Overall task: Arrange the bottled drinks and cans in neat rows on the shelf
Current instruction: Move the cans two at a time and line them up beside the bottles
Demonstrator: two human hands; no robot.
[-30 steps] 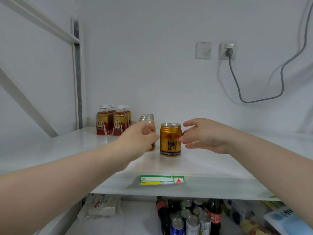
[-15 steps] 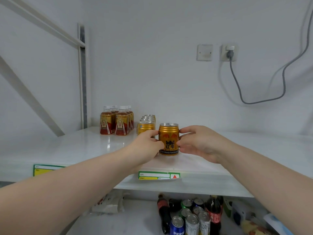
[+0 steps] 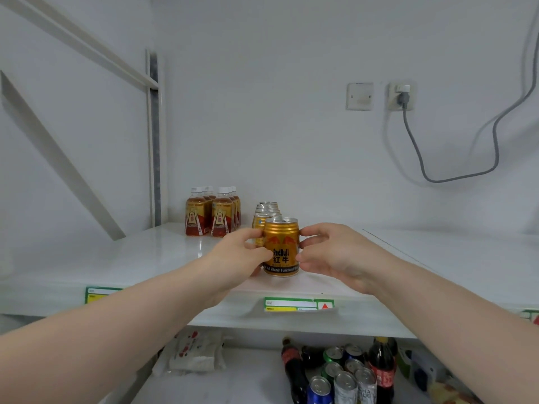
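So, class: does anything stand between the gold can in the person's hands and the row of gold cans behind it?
Nothing visible does. The left hand and right hand grip the gold can just in front of the row of cans; it hides any gap.

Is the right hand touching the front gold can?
Touching. Head view shows the right hand with thumb and fingertips on the gold can, no gap visible.
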